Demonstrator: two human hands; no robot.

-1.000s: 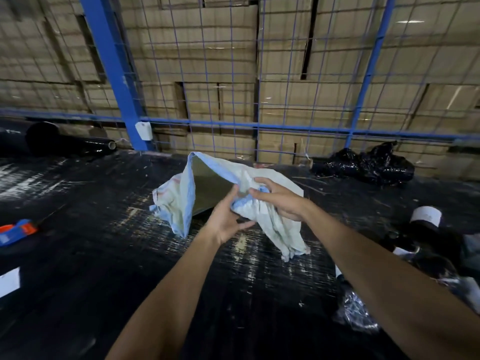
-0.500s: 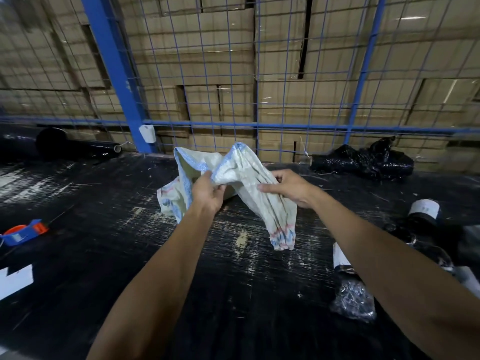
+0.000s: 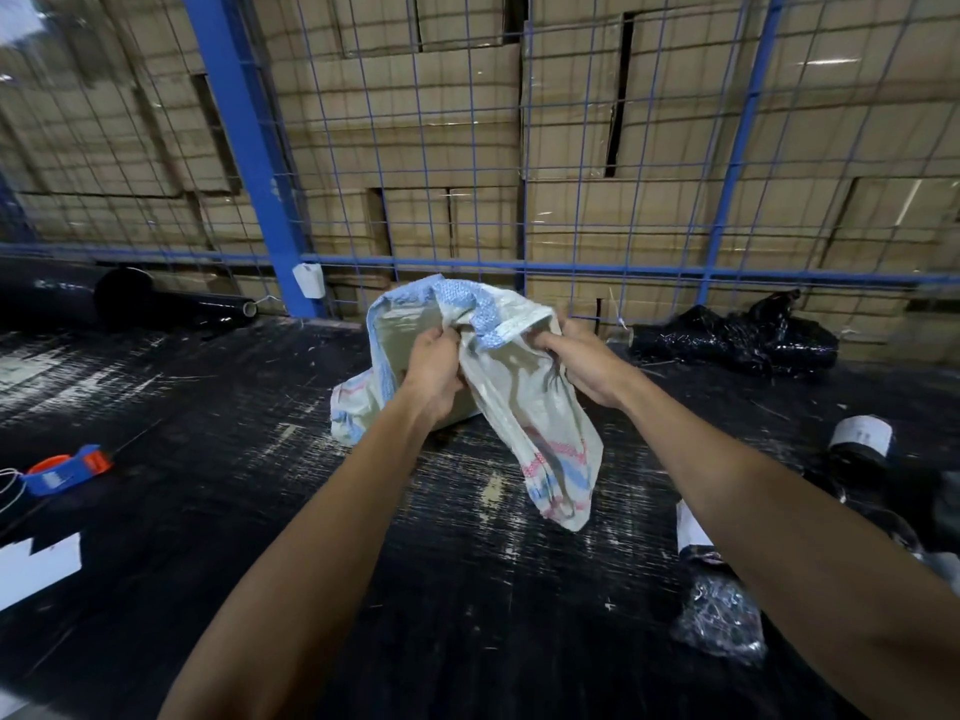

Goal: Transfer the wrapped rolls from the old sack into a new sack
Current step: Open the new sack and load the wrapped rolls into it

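Note:
A white woven sack with blue and red stripes hangs crumpled above the black table, its blue-edged mouth turned up and partly spread. My left hand grips the near rim of the mouth. My right hand grips the rim on the right side. The sack's lower end droops to the table on the right. Black-wrapped rolls with white end labels lie at the right: one farther back, another beside my right forearm.
The table top is covered in black wrap. A blue and orange tape dispenser lies at the left edge, long black rolls at the back left, a crumpled black plastic heap at the back right. A blue wire fence backs the table.
Both hands have lifted the sack and shifted to the rim of its mouth, pulling it apart. The sack's lower end now hangs lower on the right.

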